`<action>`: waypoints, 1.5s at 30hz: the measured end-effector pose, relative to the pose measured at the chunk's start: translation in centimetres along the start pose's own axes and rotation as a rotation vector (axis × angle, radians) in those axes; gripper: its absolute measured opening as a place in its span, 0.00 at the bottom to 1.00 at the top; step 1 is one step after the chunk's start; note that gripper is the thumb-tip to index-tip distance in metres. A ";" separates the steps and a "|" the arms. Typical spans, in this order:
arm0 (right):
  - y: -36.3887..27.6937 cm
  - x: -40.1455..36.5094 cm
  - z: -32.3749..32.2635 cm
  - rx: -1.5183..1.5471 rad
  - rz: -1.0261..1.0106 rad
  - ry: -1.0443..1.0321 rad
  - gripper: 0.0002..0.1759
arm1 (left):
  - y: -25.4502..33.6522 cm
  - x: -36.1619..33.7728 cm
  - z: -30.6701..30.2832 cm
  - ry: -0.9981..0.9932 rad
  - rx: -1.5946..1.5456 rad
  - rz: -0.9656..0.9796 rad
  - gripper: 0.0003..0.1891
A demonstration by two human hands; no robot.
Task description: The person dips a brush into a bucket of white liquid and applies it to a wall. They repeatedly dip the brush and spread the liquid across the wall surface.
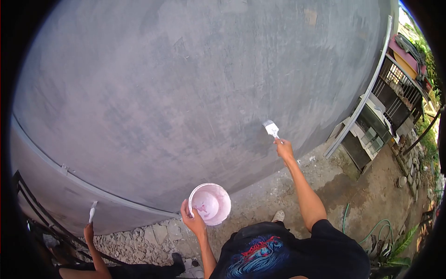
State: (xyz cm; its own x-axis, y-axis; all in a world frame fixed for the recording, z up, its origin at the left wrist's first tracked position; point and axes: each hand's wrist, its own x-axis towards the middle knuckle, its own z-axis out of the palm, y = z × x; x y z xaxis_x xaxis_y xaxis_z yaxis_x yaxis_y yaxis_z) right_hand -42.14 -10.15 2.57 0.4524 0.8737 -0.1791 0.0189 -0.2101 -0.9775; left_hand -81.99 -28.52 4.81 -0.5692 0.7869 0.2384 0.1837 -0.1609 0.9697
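My right hand (284,149) is closed around the handle of a white paintbrush (272,129). The bristles are at the grey wall (200,102), whose surface looks patchy, darker in some areas and paler in others. Lower down, my left hand (193,221) grips a pale pink-white bucket (225,207) by its rim, thumb on the inside and fingers outside. A little pinkish paint shows on the bucket's inner wall and bottom.
At the lower left, another person's hand (88,232) holds a second brush (92,212) at the wall. Rubble (139,244) lies along the wall's foot. A metal pole (364,100) leans at right near a cabinet (371,128). A green hose (383,223) lies on the ground.
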 end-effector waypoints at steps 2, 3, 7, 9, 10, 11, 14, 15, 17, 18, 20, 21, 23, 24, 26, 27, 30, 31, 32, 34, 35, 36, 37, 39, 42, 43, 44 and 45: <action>-6.5 -2.4 0.0 0.158 -0.102 -0.026 0.19 | 2.1 0.8 0.7 0.000 0.015 0.028 0.25; -9.1 -3.7 -0.5 0.204 -0.141 -0.050 0.19 | 3.2 1.3 0.9 0.005 -0.019 0.020 0.24; -14.3 -10.0 -1.7 0.289 -0.250 -0.193 0.17 | 7.2 3.3 1.5 0.038 -0.112 0.055 0.23; -14.5 -14.5 -1.7 0.232 -0.220 -0.281 0.17 | 9.0 3.8 1.5 0.063 -0.161 0.117 0.22; -14.2 -16.6 -1.6 0.193 -0.223 -0.337 0.18 | 9.4 4.0 1.3 0.084 -0.130 0.167 0.22; -14.5 -18.7 -1.7 0.063 -0.226 -0.432 0.17 | 9.7 4.4 1.2 0.097 -0.106 0.218 0.21; -13.6 -24.0 -0.3 -0.311 -0.696 -0.581 0.18 | 11.1 5.3 0.4 0.099 -0.086 0.371 0.20; -13.7 -25.6 0.5 -0.383 -0.852 -0.580 0.19 | 11.5 5.5 0.4 0.112 -0.062 0.458 0.19; -15.1 -28.3 1.9 -0.728 -0.905 -0.651 0.25 | 12.1 5.5 0.4 0.105 -0.046 0.520 0.19; -15.0 -29.1 2.9 -0.727 -0.896 -0.646 0.25 | 12.2 5.4 0.4 0.098 -0.033 0.585 0.19; -14.9 -30.0 4.9 -0.944 -1.084 -0.567 0.29 | 12.5 4.7 0.3 0.099 -0.013 0.621 0.19; -14.8 -30.5 5.8 -0.944 -1.074 -0.563 0.29 | 12.6 4.4 0.3 0.112 0.005 0.661 0.19; -14.5 -31.1 7.3 -1.060 -1.153 -0.485 0.30 | 12.2 3.7 0.1 0.085 -0.014 0.669 0.17; -14.4 -31.2 7.6 -1.060 -1.149 -0.484 0.30 | 12.1 3.4 0.0 0.068 -0.031 0.680 0.15; -14.2 -31.3 7.8 -1.057 -1.105 -0.532 0.33 | 11.7 2.8 -0.2 0.072 -0.029 0.683 0.14; -14.2 -31.3 7.8 -1.058 -1.102 -0.535 0.33 | 11.5 2.6 -0.3 0.079 -0.028 0.686 0.14; -13.9 -31.4 7.6 -1.089 -1.167 -0.527 0.28 | 10.6 2.9 -0.4 0.138 0.011 0.781 0.18; -13.7 -31.4 7.6 -1.084 -1.170 -0.531 0.28 | 10.4 2.8 -0.4 0.136 0.014 0.777 0.18; -13.6 -31.3 7.6 -1.078 -1.174 -0.534 0.28 | 10.2 2.9 -0.4 0.141 0.013 0.776 0.17; -13.9 -31.0 7.1 -1.066 -1.154 -0.556 0.28 | 10.0 2.9 -0.3 0.141 0.012 0.772 0.17; -14.0 -30.8 6.6 -1.054 -1.136 -0.572 0.27 | 9.9 2.9 -0.3 0.128 0.029 0.718 0.16; -14.0 -30.5 5.9 -1.058 -1.126 -0.564 0.27 | 9.8 2.9 -0.1 0.111 0.042 0.664 0.15; -13.9 -30.2 4.8 -1.005 -1.038 -0.646 0.25 | 9.7 2.8 0.3 0.097 0.030 0.664 0.15; -13.6 -29.1 2.6 -0.968 -0.929 -0.687 0.24 | 9.4 2.2 1.5 0.116 -0.017 0.525 0.13; -12.2 -27.2 -0.4 -0.764 -0.674 -0.788 0.19 | 8.7 1.3 2.9 0.073 -0.008 0.358 0.13; -10.7 -26.5 -1.4 -0.605 -0.564 -0.785 0.17 | 8.5 0.9 3.9 0.042 -0.024 0.362 0.13; -9.3 -25.6 -2.2 -0.443 -0.461 -0.781 0.17 | 8.2 0.6 5.0 0.066 -0.078 0.285 0.12; -8.2 -25.0 -2.9 -0.440 -0.452 -0.758 0.17 | 7.9 0.6 5.8 0.092 -0.124 0.204 0.11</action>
State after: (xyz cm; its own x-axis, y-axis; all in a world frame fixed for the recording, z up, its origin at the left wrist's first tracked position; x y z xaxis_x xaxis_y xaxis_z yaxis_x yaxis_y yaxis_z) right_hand -50.98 -31.51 15.37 -0.3678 0.9295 0.0267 0.4489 0.2026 -0.8703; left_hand -76.21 -25.89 12.25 -0.6021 0.6740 0.4279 0.2055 -0.3871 0.8989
